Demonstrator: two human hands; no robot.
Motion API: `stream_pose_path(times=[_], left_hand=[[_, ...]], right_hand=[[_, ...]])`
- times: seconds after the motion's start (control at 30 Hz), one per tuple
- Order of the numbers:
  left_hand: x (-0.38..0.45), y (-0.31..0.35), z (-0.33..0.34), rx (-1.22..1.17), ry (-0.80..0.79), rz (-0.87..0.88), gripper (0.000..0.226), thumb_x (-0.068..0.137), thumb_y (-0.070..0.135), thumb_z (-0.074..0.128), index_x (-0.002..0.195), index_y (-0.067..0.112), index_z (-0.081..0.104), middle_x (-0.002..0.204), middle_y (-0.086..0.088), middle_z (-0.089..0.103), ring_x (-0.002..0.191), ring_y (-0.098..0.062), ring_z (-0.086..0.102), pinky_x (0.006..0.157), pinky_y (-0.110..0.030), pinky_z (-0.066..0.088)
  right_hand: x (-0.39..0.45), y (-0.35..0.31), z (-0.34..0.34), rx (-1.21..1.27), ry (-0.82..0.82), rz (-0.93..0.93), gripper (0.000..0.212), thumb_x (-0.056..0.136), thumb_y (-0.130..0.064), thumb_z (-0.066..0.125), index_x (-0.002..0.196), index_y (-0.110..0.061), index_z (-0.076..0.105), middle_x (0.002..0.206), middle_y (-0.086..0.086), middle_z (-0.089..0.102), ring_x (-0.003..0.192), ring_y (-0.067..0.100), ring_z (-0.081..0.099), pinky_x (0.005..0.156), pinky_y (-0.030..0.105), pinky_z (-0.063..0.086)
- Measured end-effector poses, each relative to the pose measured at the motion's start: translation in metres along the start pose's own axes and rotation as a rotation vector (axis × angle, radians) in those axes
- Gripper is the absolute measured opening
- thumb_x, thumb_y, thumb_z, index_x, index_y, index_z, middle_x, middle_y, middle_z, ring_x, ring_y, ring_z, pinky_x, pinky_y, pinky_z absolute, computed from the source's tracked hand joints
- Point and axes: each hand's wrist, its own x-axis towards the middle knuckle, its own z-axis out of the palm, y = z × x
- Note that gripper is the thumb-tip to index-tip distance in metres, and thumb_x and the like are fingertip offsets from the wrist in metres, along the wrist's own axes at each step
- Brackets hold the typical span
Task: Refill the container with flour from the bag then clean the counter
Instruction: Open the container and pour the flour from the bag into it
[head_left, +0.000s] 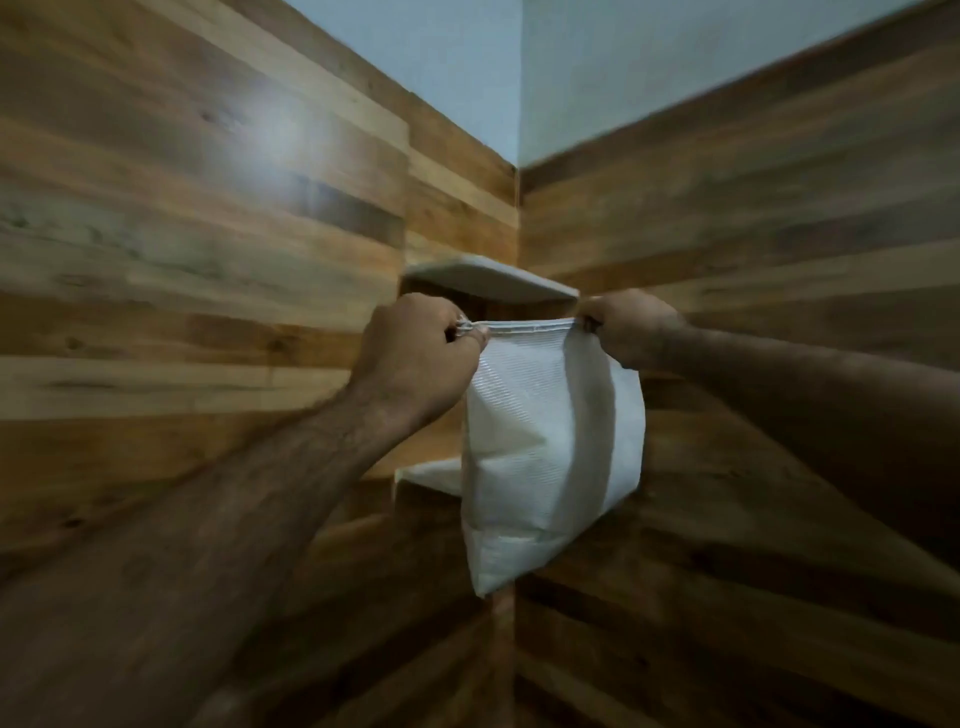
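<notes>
— White woven bag (545, 441): where do we record it?

— We record it held up in the air in front of a room corner, hanging from its top seam. It touches no surface that we can see. Its lower end tilts toward the camera, and the body looks full and creased.

— State of each grip?

— We note the left hand (415, 358) clenched on the left end of the sewn top seam, fingers curled over the edge. The right hand (623, 327) is clenched on the right end of the same seam. The seam runs taut and nearly level between the two fists. Both forearms are bare and reach up from the lower corners of the view.

— Is the bag open?

— We see the top seam closed along its whole visible length.

— Surroundings?

— We log wood-panel walls (182, 234) meeting at the corner behind the bag, with pale painted wall (649, 67) above the panelling. An upper corner shelf (488, 280) sits just behind and above the seam. A lower corner shelf (426, 475) shows at the bag's left side, partly hidden by it. We cannot tell whether the bag touches either shelf. The picture is blurred, so finer detail on the bag's weave goes unrecorded.
</notes>
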Motion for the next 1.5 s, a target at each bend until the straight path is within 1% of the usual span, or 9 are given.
stream_pose_path(times=[0.3,0.47,0.67,0.77,0.93,1.1,1.2,1.3,1.5], left_hand=[[-0.265,0.107,0.018,-0.189,-0.352,-0.130,0.038,0.093,0.044,0.066,0.080,0.012,0.080,0.070,-0.002,0.074,0.066,-0.023,0.066,0.058,-0.034,0.050],[-0.429,0.159,0.024,-0.115,-0.604,-0.201,0.039,0.097,0.043,0.061,0.079,0.010,0.070,0.075,-0.008,0.072,0.075,-0.031,0.067,0.061,-0.038,0.046],[-0.575,0.191,0.004,-0.036,-0.770,-0.245,0.031,0.092,0.035,0.066,0.072,0.012,0.068,0.065,-0.011,0.069,0.063,-0.036,0.068,0.062,-0.040,0.054],[-0.614,0.196,-0.006,0.002,-0.796,-0.224,0.033,0.091,0.037,0.062,0.077,0.010,0.076,0.062,-0.008,0.070,0.056,-0.031,0.068,0.049,-0.033,0.051],[-0.671,0.195,-0.017,0.003,-0.846,-0.246,0.046,0.095,0.049,0.048,0.088,0.014,0.078,0.075,-0.008,0.074,0.069,-0.034,0.072,0.057,-0.039,0.056],[-0.677,0.197,-0.031,-0.030,-0.924,-0.383,0.029,0.094,0.044,0.063,0.100,0.018,0.074,0.086,-0.003,0.070,0.082,-0.029,0.068,0.070,-0.037,0.055],[-0.670,0.192,-0.040,-0.044,-0.908,-0.449,0.021,0.092,0.035,0.077,0.086,0.025,0.060,0.080,0.005,0.054,0.082,-0.024,0.060,0.072,-0.035,0.047],[-0.670,0.176,-0.050,0.021,-0.884,-0.369,0.009,0.090,0.017,0.077,0.096,0.013,0.072,0.090,0.000,0.063,0.091,-0.026,0.062,0.078,-0.039,0.053],[-0.666,0.159,-0.071,0.043,-0.776,-0.181,0.017,0.087,0.009,0.083,0.104,0.011,0.083,0.098,-0.005,0.071,0.095,-0.029,0.062,0.082,-0.040,0.052]], right_hand=[[-0.270,0.031,0.071,-0.079,-0.463,0.026,0.039,0.104,-0.009,0.046,0.127,-0.030,0.068,0.112,0.001,0.073,0.091,0.025,0.069,0.074,0.040,0.063],[-0.427,0.030,0.114,-0.071,-0.663,-0.018,0.036,0.105,-0.010,0.048,0.132,-0.027,0.065,0.100,-0.003,0.062,0.081,0.019,0.061,0.054,0.026,0.042],[-0.549,0.026,0.142,-0.138,-0.803,-0.169,0.042,0.102,-0.015,0.044,0.136,-0.030,0.063,0.120,0.007,0.074,0.102,0.034,0.072,0.070,0.034,0.052],[-0.593,0.024,0.149,-0.133,-0.837,-0.220,0.041,0.101,-0.014,0.047,0.135,-0.030,0.065,0.120,0.006,0.076,0.102,0.031,0.073,0.073,0.034,0.056],[-0.633,0.018,0.151,-0.049,-0.905,-0.185,0.041,0.101,-0.008,0.047,0.132,-0.028,0.065,0.123,0.007,0.073,0.103,0.031,0.070,0.074,0.037,0.057],[-0.643,0.001,0.139,0.017,-0.895,-0.186,0.035,0.103,-0.010,0.049,0.133,-0.020,0.064,0.124,0.012,0.072,0.098,0.029,0.068,0.078,0.035,0.057],[-0.652,-0.025,0.123,0.146,-0.813,-0.165,0.035,0.105,-0.022,0.051,0.138,-0.024,0.062,0.127,0.008,0.072,0.101,0.027,0.069,0.073,0.033,0.056],[-0.673,-0.052,0.108,0.405,-0.883,-0.173,0.028,0.103,-0.027,0.060,0.128,-0.022,0.071,0.110,-0.001,0.074,0.098,0.021,0.069,0.072,0.027,0.042],[-0.704,-0.096,0.111,0.662,-0.958,-0.260,0.056,0.079,-0.054,0.087,0.129,-0.031,0.073,0.080,-0.008,0.074,0.075,0.013,0.070,0.071,0.032,0.055]])
